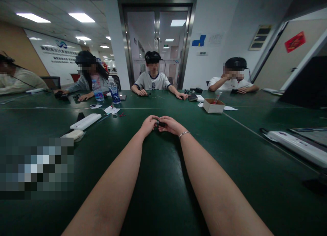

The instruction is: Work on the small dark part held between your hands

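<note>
Both arms reach forward over the dark green table [163,181], and my hands meet near its middle. Between them is a small black object with a greyish end [161,124], too small for me to tell its kind. My right hand [173,125], with a silver bracelet at the wrist, is closed around its black part. The fingers of my left hand [148,126] are closed at the greyish left end. Part of the object is hidden by the fingers.
A small open box [214,106] stands beyond, right of my hands. Two water bottles [114,91], paper scraps [111,109] and a white power strip [86,121] lie left. Another power strip [297,145] is at right. Several people wearing headgear sit across the table.
</note>
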A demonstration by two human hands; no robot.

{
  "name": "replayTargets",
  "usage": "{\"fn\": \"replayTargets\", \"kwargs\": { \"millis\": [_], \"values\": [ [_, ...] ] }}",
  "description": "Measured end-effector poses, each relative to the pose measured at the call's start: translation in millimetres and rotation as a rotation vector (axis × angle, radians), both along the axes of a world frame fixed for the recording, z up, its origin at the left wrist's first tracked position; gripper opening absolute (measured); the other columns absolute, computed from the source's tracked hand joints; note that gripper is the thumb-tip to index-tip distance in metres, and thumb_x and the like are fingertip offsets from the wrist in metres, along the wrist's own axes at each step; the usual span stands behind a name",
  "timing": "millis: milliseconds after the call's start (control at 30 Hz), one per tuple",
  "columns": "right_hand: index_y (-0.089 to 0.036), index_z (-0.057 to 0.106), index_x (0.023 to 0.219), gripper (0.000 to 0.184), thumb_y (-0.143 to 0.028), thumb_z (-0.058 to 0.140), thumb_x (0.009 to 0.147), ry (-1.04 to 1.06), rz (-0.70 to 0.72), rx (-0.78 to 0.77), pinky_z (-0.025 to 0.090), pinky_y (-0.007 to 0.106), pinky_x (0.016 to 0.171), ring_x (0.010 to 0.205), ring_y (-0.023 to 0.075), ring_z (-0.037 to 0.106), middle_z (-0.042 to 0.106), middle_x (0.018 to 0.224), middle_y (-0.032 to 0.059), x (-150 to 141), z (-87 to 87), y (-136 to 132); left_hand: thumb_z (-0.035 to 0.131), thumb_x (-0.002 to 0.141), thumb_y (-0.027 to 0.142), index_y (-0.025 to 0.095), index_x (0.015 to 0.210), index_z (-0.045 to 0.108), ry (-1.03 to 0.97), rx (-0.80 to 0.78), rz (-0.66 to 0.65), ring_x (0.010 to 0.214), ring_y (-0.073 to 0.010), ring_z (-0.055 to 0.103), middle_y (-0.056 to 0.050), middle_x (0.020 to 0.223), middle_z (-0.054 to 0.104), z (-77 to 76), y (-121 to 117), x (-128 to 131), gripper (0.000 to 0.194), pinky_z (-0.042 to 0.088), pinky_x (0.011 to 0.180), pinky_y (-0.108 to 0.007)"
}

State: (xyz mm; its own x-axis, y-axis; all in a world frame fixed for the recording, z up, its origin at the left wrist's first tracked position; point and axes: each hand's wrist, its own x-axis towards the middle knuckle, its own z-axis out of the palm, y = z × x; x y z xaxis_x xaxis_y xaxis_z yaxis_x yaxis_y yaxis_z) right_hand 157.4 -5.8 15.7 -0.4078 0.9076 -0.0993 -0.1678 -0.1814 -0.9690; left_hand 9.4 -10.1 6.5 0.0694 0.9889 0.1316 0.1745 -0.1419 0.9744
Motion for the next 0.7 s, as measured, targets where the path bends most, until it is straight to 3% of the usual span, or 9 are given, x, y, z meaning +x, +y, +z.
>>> {"fn": "replayTargets", "kwargs": {
  "millis": [100, 267, 433, 700],
  "values": [
    [-0.018, 0.050, 0.094, 0.015, -0.011, 0.059, 0.084, 0.007, 0.007, 0.004, 0.058, 0.027, 0.054, 0.054, 0.0119, 0.064, 0.065, 0.069, 0.0020, 0.7, 0.4, -0.9, 0.045, 0.077, 0.012, 0.015, 0.094, 0.059, -0.008, 0.010, -0.003, 0.053, -0.0074, 0.048, 0.001, 0.065, 0.052, -0.9, 0.7, -0.4, 0.022, 0.037, 0.046, -0.018],
    [-0.018, 0.049, 0.093, 0.007, -0.020, 0.054, 0.089, -0.012, -0.006, 0.003, 0.058, 0.028, 0.050, 0.050, 0.0122, 0.062, 0.061, 0.066, 0.0007, 0.7, -1.3, 1.0, 0.045, 0.076, 0.012, 0.016, 0.094, 0.059, -0.018, -0.002, 0.013, 0.048, -0.0062, 0.044, 0.003, 0.060, 0.050, -2.2, 2.2, -0.3, 0.023, 0.036, 0.045, -0.017],
    [-0.020, 0.047, 0.098, 0.019, -0.015, 0.058, 0.084, -0.013, 0.002, 0.019, 0.058, 0.029, 0.051, 0.053, 0.0136, 0.065, 0.061, 0.071, 0.0006, 1.1, -2.0, 2.1, 0.045, 0.076, 0.012, 0.015, 0.094, 0.059, -0.033, 0.013, 0.013, 0.049, -0.0064, 0.046, 0.003, 0.060, 0.049, -2.3, 2.9, -0.6, 0.023, 0.036, 0.045, -0.016],
    [-0.020, 0.046, 0.100, 0.022, -0.011, 0.057, 0.084, -0.004, -0.003, 0.009, 0.059, 0.029, 0.053, 0.055, 0.0134, 0.065, 0.062, 0.070, 0.0003, 1.4, 0.7, -1.1, 0.044, 0.077, 0.011, 0.015, 0.096, 0.059, -0.031, 0.011, 0.007, 0.051, -0.0071, 0.046, 0.002, 0.061, 0.049, -2.8, 3.1, -0.5, 0.024, 0.036, 0.044, -0.016]
  ]
}}
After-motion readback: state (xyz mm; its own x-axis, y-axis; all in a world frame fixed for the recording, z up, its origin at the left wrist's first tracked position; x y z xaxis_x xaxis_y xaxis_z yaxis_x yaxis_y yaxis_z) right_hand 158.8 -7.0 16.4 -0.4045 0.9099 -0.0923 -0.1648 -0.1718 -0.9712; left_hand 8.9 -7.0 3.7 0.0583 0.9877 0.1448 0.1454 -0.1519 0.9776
